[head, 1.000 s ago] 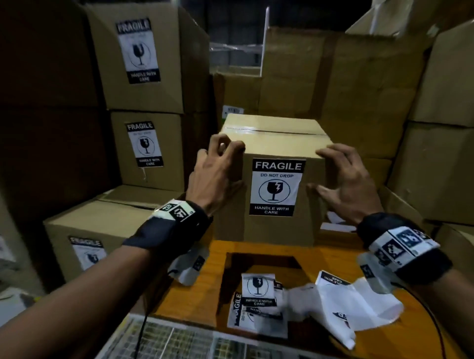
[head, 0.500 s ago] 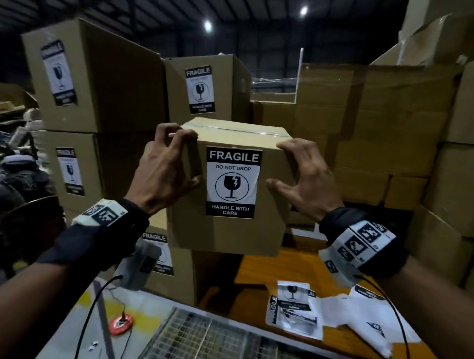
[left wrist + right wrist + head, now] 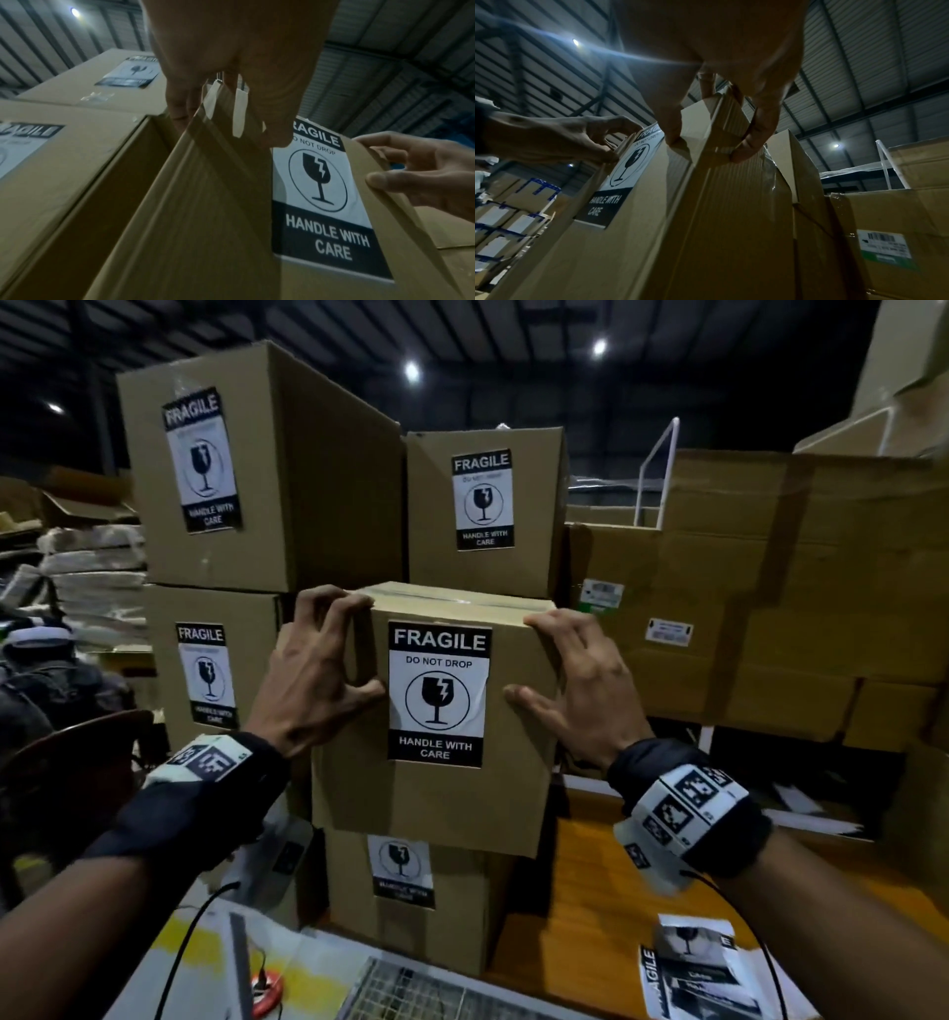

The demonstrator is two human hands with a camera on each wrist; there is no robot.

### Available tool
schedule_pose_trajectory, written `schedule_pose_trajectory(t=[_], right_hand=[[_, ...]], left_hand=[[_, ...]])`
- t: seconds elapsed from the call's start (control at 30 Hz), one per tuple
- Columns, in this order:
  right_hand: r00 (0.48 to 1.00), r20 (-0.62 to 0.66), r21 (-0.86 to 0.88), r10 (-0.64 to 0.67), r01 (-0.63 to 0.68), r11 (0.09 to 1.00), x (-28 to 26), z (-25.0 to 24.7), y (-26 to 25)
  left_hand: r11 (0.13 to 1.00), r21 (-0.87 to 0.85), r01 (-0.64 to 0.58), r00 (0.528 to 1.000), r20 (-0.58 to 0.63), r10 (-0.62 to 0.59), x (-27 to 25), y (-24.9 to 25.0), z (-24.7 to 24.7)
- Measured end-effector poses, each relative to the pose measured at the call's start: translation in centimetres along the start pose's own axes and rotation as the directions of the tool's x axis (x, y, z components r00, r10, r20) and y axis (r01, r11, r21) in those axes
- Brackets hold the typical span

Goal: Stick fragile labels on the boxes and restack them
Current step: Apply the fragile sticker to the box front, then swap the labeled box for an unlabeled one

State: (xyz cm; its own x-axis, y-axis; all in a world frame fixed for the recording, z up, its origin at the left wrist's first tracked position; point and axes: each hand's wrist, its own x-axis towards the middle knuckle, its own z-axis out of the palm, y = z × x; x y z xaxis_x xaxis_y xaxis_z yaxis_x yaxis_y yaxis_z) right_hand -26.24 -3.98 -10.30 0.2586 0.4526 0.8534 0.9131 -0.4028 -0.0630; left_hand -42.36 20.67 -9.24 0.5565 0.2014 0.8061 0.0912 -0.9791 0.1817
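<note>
A brown cardboard box [image 3: 436, 803] with a black-and-white FRAGILE label [image 3: 437, 695] on its front hangs at the centre of the head view. My left hand [image 3: 352, 649] grips its upper left corner, fingers over the top edge and thumb on the front. Opposite, my right hand [image 3: 531, 660] grips the upper right corner the same way. The left wrist view shows the left hand [image 3: 228, 125] curled round the box [image 3: 205, 203] edge, and the right wrist view shows the right hand [image 3: 709, 146] pinching its corner. Below sits another labelled box [image 3: 462, 911]; I cannot tell whether the two touch.
Labelled boxes stand stacked at the left [image 3: 257, 469] and behind [image 3: 482, 505]. Large unlabelled cartons [image 3: 770, 608] fill the right. Loose labels [image 3: 688, 973] lie on the orange table [image 3: 580, 891]. A wire mesh [image 3: 436, 994] is at the bottom edge and a dark chair [image 3: 67, 788] at the left.
Both hands have lifted the box off the orange table and carried it left and up, over the labelled box by the stack. The grip is unchanged.
</note>
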Motion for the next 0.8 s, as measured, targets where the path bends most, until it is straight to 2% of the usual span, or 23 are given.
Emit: schedule_pose_trajectory(t=[0.13, 0.23, 0.33, 0.4, 0.6, 0.8], right_hand=[[1.000, 0.011, -0.060, 0.029, -0.028, 0.998, 1.0, 1.9, -1.1], [0.997, 0.010, -0.085, 0.080, -0.079, 0.993, 1.7, 2.9, -1.7], [0.992, -0.009, 0.037, 0.125, -0.125, 0.991, 1.4, 3.7, -1.5], [0.992, -0.004, 0.097, 0.130, -0.129, 0.987, 0.5, 4.2, -1.3], [0.982, -0.027, 0.169, 0.186, -0.179, 0.969, 0.3, 5.9, -1.0], [0.961, -0.019, 0.209, 0.276, -0.266, 0.941, 0.6, 7.0, -0.3]], left_hand=[[1.000, -0.031, -0.002, 1.000, -0.009, 0.002, 0.3, -2.6, 1.4], [1.000, 0.012, 0.021, 0.999, -0.043, -0.021, 0.5, -3.4, 2.7], [0.985, 0.172, -0.003, 0.993, -0.118, 0.023, -0.3, -4.0, 4.4], [0.976, 0.211, -0.046, 0.989, -0.131, 0.075, -1.2, -4.4, 5.9], [0.989, 0.134, -0.059, 0.998, -0.002, 0.060, -2.1, -4.9, 8.5], [0.992, 0.116, -0.056, 0.998, 0.020, 0.054, -1.7, -4.9, 9.5]])
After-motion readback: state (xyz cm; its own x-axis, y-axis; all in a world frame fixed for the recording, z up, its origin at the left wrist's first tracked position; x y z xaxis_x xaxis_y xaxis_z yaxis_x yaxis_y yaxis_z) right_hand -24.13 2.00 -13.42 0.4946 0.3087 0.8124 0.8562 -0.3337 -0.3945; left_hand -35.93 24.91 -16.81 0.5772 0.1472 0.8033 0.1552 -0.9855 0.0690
